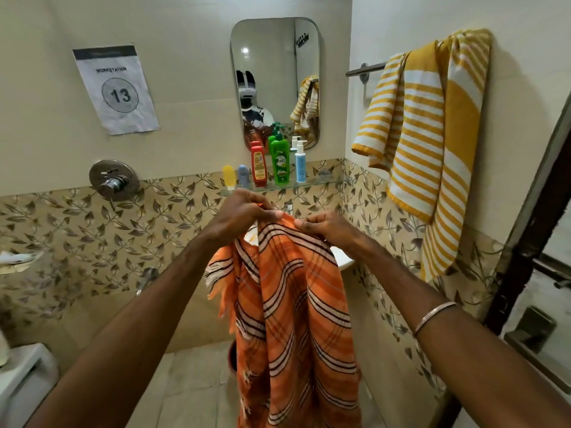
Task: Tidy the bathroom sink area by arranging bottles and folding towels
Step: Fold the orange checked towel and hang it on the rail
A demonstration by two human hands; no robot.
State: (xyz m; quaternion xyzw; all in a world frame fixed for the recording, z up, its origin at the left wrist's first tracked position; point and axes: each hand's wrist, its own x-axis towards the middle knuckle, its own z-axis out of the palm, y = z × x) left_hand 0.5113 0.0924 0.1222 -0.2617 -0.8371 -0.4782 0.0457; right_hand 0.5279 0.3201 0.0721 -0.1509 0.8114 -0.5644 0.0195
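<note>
Orange towel [296, 319] held up in the air in front of the sink [345, 261], hanging full length toward the floor. Pinched along its top edge so that gravity pulls the cloth straight, probably to find the corners and line up a first fold. Left hand [241, 214] clenched on a gathered bunch of that edge; right hand [321, 227] gripping the same edge just beside it, thumb on top. Thin woven cotton by the look of it, limp and wavy, with white and dark stripes crossing the orange, and a frayed fringe down the left side. Likely to slip and twist easily, so best kept taut between both grips.

Above the sink, a glass shelf [324, 182] carrying bottles in a row, already lined up: small yellow bottle [228, 176], small blue bottle [243, 176], red bottle [259, 165], green pump bottle [280, 163] and white pump bottle [300, 163], all upright, smooth plastic. Above the sink again, a rounded mirror [275, 50]. Up and right of the sink, a yellow striped towel [429, 143] draped loosely over a metal rail [366, 69], thick and bunched, not yet folded. Left of the sink, a chrome tap handle [113, 182] on leaf-patterned tiles.
</note>
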